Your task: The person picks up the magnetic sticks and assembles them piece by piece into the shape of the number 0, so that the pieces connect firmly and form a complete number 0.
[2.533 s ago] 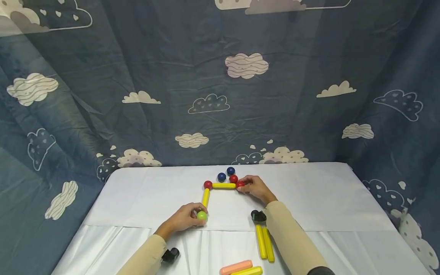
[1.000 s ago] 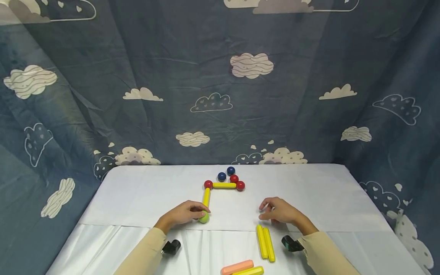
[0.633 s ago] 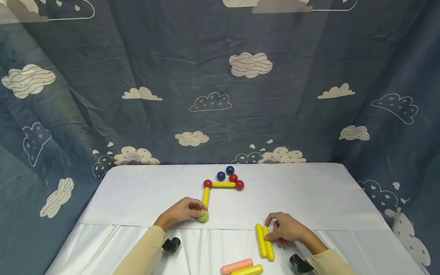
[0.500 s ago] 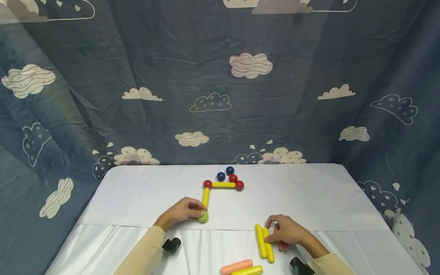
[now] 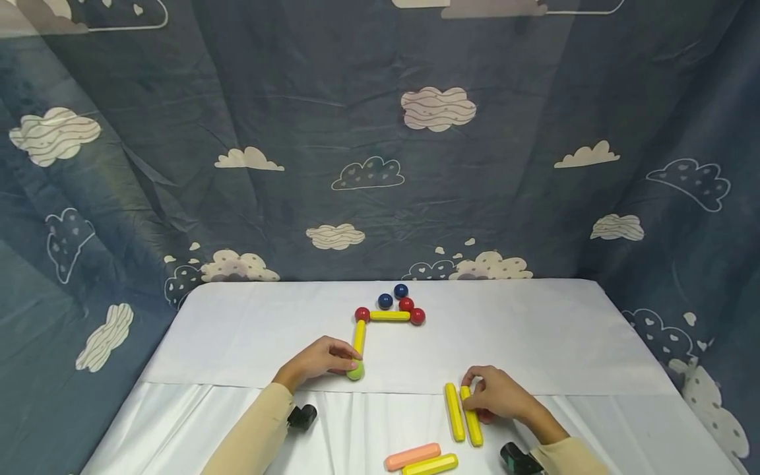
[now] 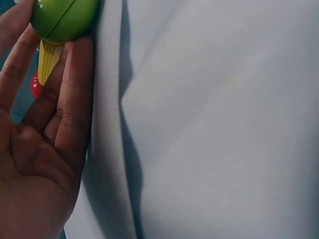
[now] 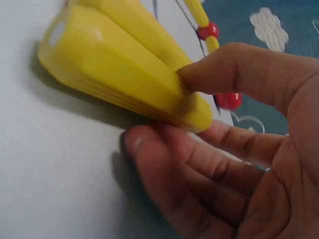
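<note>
My left hand (image 5: 320, 359) holds a green ball (image 5: 355, 373) at the near end of a yellow stick (image 5: 359, 340); the fingertips partly hide the ball. That stick reaches a red ball (image 5: 362, 315), from which a second yellow stick (image 5: 389, 316) runs right to another red ball (image 5: 417, 316). My right hand (image 5: 501, 394) pinches the far end of a loose yellow stick (image 5: 474, 425) between thumb and fingers. Just left of it, with a small gap, lies another yellow stick (image 5: 454, 412). In the right wrist view the pinched stick (image 7: 124, 69) fills the upper left.
Two blue balls (image 5: 385, 301) and a third red ball (image 5: 406, 304) sit behind the far yellow stick. Near the front lie an orange stick (image 5: 412, 456) and a yellow stick (image 5: 430, 464). A white cloth (image 5: 267, 330) covers the table, with a dark cloud-patterned curtain (image 5: 285, 99) behind.
My right hand has left the far-right red ball, come back toward me, and taken a yellow stick, shifting it slightly right from its neighbour. My left hand stays at the green ball.
</note>
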The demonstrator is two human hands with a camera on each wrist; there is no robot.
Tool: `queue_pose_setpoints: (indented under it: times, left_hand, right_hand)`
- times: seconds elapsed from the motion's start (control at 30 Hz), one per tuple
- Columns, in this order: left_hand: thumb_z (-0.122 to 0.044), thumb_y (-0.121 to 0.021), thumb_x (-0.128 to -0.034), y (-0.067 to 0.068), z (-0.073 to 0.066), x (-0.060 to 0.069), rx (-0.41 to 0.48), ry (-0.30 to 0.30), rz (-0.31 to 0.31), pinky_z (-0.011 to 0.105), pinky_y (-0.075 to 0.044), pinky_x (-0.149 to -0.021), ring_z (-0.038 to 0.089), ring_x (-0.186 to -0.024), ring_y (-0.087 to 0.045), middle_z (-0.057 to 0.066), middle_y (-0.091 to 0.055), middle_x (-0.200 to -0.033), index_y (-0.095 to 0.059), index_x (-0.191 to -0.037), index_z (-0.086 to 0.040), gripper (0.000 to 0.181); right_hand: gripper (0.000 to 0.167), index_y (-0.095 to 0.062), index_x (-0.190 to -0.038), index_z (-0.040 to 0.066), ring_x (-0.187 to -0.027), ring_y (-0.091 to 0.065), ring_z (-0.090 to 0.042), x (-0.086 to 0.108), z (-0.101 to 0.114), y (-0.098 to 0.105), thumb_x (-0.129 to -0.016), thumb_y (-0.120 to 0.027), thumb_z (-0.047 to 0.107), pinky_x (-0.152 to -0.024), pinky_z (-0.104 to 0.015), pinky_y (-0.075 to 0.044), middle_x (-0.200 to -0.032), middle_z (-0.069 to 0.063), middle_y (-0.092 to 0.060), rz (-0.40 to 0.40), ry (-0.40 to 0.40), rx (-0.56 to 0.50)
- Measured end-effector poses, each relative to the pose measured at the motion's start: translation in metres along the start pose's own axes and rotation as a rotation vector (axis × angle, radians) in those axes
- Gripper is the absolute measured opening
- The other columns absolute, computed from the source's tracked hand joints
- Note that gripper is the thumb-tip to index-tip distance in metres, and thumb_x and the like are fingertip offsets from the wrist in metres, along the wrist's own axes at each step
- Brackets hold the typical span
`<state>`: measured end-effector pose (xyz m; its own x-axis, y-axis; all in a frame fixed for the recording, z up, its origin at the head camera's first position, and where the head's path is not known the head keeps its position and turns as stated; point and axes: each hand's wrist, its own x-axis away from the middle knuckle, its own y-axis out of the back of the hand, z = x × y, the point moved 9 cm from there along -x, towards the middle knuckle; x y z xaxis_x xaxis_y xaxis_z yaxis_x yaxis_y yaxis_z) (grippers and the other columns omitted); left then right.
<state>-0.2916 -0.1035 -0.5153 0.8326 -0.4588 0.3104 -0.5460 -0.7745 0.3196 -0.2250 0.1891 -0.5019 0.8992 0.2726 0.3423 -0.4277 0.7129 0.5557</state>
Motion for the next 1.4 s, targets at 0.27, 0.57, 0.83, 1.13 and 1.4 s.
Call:
queue_pose_setpoints:
  times: [0.27, 0.57, 0.83, 1.13, 1.4]
  left_hand:
    - [-0.019, -0.075, -0.0851, 0.000, 0.004, -0.004, -0.005, 0.020, 0.015, 0.027, -0.053, -0.078, 0.010, -0.080, -0.062, 0.000, -0.069, -0.096, -0.072, -0.106, -0.006, 0.025]
    - [-0.018, -0.074, -0.0855, 0.002, 0.006, -0.001, -0.013, 0.039, 0.004, 0.027, -0.052, -0.077, 0.011, -0.080, -0.061, 0.001, -0.069, -0.097, -0.072, -0.106, -0.006, 0.024]
    - [-0.019, -0.074, -0.0858, 0.002, 0.007, -0.003, -0.014, 0.022, 0.013, 0.028, -0.053, -0.079, 0.011, -0.081, -0.061, 0.001, -0.069, -0.097, -0.072, -0.106, -0.007, 0.023]
    - [-0.017, -0.073, -0.0862, 0.001, 0.005, -0.004, -0.009, 0.027, 0.008, 0.029, -0.053, -0.079, 0.011, -0.082, -0.062, 0.001, -0.070, -0.096, -0.072, -0.105, -0.006, 0.022]
    - [-0.017, -0.072, -0.0866, 0.001, 0.004, -0.004, -0.003, 0.026, 0.007, 0.030, -0.053, -0.081, 0.011, -0.084, -0.063, 0.002, -0.070, -0.097, -0.072, -0.106, -0.005, 0.022]
  right_hand:
    - [0.037, -0.057, -0.112, -0.008, -0.063, -0.060, -0.019, -0.010, -0.005, 0.026, -0.081, -0.071, 0.007, -0.060, -0.033, -0.054, -0.073, -0.005, -0.058, -0.090, -0.054, -0.172]
    - [0.041, -0.056, -0.117, -0.012, -0.071, -0.063, -0.022, -0.032, 0.055, -0.001, -0.088, -0.068, 0.012, -0.071, -0.036, -0.057, -0.082, -0.006, -0.062, 0.011, 0.121, -0.270]
    - [0.021, -0.064, -0.101, -0.004, -0.064, -0.066, -0.017, -0.064, 0.092, -0.074, -0.087, -0.070, 0.011, -0.069, -0.033, -0.057, -0.077, -0.005, -0.068, 0.233, 0.118, -0.349]
    - [0.007, -0.067, -0.090, -0.008, -0.061, -0.066, -0.013, -0.075, 0.103, -0.125, -0.087, -0.067, -0.002, -0.064, -0.031, -0.057, -0.075, -0.011, -0.070, 0.384, 0.069, -0.438]
    - [0.007, -0.066, -0.089, -0.011, -0.062, -0.067, -0.014, -0.078, 0.106, -0.141, -0.086, -0.066, -0.005, -0.063, -0.029, -0.057, -0.074, -0.012, -0.069, 0.404, 0.035, -0.491]
